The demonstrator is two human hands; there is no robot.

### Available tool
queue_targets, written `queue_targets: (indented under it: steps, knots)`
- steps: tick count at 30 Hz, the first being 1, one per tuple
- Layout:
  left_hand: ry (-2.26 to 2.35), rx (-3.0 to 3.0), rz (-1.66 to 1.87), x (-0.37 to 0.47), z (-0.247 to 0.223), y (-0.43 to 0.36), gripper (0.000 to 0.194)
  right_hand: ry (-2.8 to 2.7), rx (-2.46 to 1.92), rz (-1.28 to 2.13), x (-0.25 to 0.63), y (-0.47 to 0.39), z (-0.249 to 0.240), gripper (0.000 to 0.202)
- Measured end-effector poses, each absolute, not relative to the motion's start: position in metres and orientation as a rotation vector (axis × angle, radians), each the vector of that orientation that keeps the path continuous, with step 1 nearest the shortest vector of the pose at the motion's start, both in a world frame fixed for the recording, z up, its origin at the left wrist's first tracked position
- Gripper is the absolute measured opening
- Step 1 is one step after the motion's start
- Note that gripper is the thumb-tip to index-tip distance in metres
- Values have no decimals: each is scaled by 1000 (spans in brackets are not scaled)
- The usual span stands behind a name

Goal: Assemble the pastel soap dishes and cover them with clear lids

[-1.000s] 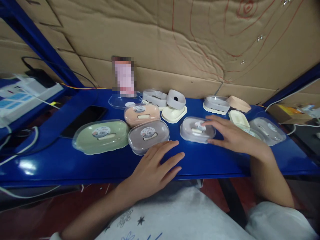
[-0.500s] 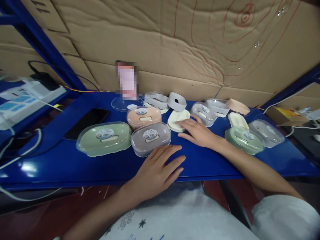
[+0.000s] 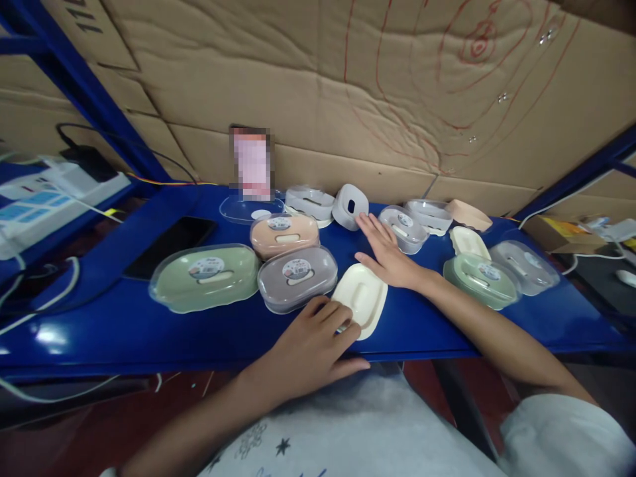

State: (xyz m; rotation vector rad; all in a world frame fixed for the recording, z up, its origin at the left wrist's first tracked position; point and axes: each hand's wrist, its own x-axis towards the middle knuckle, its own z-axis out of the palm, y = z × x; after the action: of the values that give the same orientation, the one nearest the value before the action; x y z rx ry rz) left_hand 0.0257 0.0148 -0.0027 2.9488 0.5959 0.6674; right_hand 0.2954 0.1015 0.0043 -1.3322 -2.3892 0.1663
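Head view: a cream tray point(image 3: 366, 298) is touched by the left hand point(image 3: 318, 334) near the middle of the desk's point(image 3: 412, 328) front edge.
The left fingers are curled over the tray's near left side and the thumb is held apart; whether the tray is actually gripped cannot be told. The right hand point(image 3: 390, 262) is open and empty, its fingers stretched toward a grey shell point(image 3: 342, 212) by the back edge, its thumb just beyond the tray's far rim; contact with the shell cannot be confirmed. Just left of the tray, a grey lidded box point(image 3: 297, 278) is seen, with a green lidded box point(image 3: 203, 278) beyond it toward the left edge.
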Motion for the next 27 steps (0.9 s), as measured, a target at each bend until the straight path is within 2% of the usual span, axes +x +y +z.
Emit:
queue_targets:
  steps: [6, 11, 14, 17, 21, 24, 27]
  knots:
    - [592, 2947, 719, 25, -4, 15, 35, -2355, -1373, 137, 301, 114, 0, 79]
    - [587, 2918, 825, 24, -2, 15, 20, -2372, -1388, -281, 307, 99, 15, 59]
    - [553, 2910, 834, 25, -1, 15, 8, -2375, -1418, -365, 309, 90, 18, 50]
    - [525, 2912, 810, 25, -1, 16, 10, -2393, -1420, -252, 309, 87, 15, 39]
    - [528, 2893, 802, 24, -3, 17, 15, -2291, -1214, 145, 309, 83, 18, 37]
    - [527, 2893, 775, 23, -5, 17, 18, -2257, -1020, 461, 304, 74, 25, 46]
    - [545, 2899, 747, 23, -5, 17, 21, -2320, -985, 526, 293, 66, 25, 61]
